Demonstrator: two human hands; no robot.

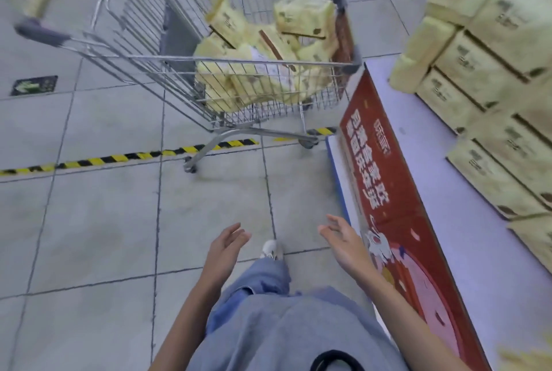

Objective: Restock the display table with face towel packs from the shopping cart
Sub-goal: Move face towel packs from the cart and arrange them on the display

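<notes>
1. Shopping cart (191,51) is the landmark: wire basket, grey-capped handle toward upper left, standing on the tiled floor (98,221) w/ one front corner touching or just beside the counter (424,143) corner; contact can't be confirmed.
2. Face towel packs (268,51): pale yellow, brown trim, heaped loose at the cart's front end nearest the counter. Top packs tilted, one leaning vs the front wire wall. Rear half of basket shows bare wire.
3. Counter lies right of cart: pale top, red printed front panel (385,191) facing the floor.
4. Stacked packs (490,77), same yellow wrap, sit in neat tiers on the counter top, well right of cart, set back from the counter's front edge.
5. Left hand (224,251): well short of the cart, over the floor, fingers loosely spread, released, holding nothing.
6. Right hand (343,242): also well short of cart, just beside the red panel, palm turned inward, fingers spread and empty.
7. Both hands apart from each other, nothing between them but floor and a white shoe (270,248).
8. Yellow-black hazard tape (125,158) runs across the floor under the cart's wheels.
9. Frame blurred; pack print unreadable.
</notes>
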